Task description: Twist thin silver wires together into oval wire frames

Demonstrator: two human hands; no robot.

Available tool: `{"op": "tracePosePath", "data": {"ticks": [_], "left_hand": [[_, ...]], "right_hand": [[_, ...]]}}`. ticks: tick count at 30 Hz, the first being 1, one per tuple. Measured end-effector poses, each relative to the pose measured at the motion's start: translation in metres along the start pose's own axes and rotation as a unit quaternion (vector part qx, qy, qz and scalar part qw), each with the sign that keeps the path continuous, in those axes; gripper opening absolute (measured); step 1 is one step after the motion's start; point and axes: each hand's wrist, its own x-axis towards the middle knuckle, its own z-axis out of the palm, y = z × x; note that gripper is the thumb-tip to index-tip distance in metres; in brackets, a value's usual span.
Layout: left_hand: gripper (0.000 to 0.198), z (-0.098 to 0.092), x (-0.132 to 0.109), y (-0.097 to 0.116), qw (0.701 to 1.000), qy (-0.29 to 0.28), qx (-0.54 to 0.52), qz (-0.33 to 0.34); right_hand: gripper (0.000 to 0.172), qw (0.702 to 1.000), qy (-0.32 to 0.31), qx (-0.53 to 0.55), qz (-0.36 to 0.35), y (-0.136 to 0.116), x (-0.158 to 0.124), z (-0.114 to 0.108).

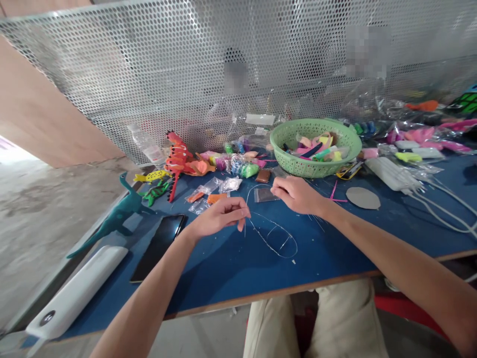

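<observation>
My left hand [220, 217] hovers over the blue table [335, 243], thumb and fingers pinched on one end of a thin silver wire [274, 237]. The wire arcs up toward my right hand [294, 194], which is closed on its other part, and loops on the tabletop between my forearms. A small clear bag [265, 195] lies just under the right hand.
A green basket [315, 169] of coloured clay pieces stands behind my right hand. Clay dinosaurs [178, 158], clay packets, a black phone [159, 246], a white power bank [76, 292] and a grey disc [362, 198] lie around. A perforated metal screen [149, 74] closes the back; people sit behind it.
</observation>
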Motion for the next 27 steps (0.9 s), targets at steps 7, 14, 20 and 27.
{"op": "tracePosePath", "data": {"ticks": [7, 14, 20, 27], "left_hand": [[0.032, 0.001, 0.0, -0.001, 0.997, 0.005, 0.07, 0.011], [0.03, 0.008, 0.001, 0.001, 0.993, 0.02, 0.112, 0.016], [0.038, 0.019, 0.006, 0.0, 0.995, 0.031, 0.092, 0.009], [0.036, 0.016, 0.003, 0.005, 0.999, 0.034, 0.016, -0.011]], "right_hand": [[0.031, 0.997, -0.051, -0.017, -0.055, 0.001, 0.0, 0.002], [0.033, 0.985, -0.006, -0.12, -0.124, -0.012, 0.002, 0.004], [0.034, 0.974, 0.036, -0.15, -0.165, -0.025, 0.001, 0.006], [0.041, 0.974, 0.045, -0.166, -0.144, -0.023, 0.0, 0.009]]}}
